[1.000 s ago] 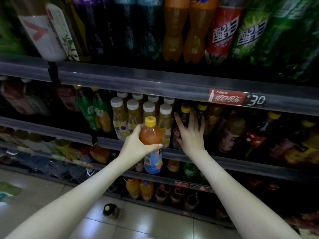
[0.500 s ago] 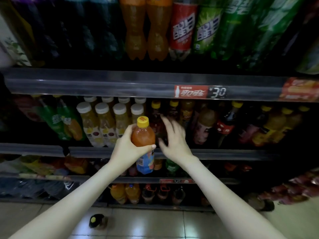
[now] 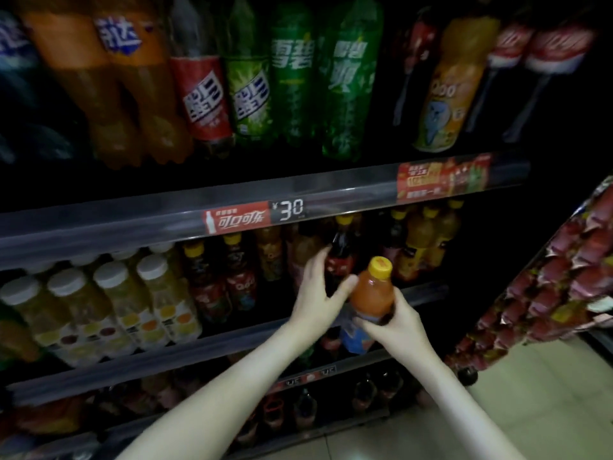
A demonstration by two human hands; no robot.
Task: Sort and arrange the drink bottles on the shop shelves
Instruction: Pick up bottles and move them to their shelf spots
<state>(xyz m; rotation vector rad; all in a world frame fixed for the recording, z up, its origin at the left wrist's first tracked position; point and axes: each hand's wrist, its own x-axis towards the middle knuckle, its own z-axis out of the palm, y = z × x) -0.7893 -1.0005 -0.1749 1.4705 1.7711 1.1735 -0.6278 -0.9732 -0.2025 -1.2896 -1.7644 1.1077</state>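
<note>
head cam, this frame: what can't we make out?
- Label of the orange bottle: head view, covered by the right hand gripping it, and blurred.
- Whether the left hand touches that bottle with its thumb: head view, motion blur.
- Bottom shelf bottles: head view, too dark to identify.
- Big soda bottles on top shelf: head view, caps cut off by upper edge.

red price tag (image 3: 253, 216), snack packets (image 3: 547, 293)

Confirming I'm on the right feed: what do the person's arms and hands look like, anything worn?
The left forearm and right forearm are bare, with no sleeves in view. The left hand and right hand wear no gloves; no watch, bracelet or ring shows on the wrists or fingers, though the picture is dim.
</note>
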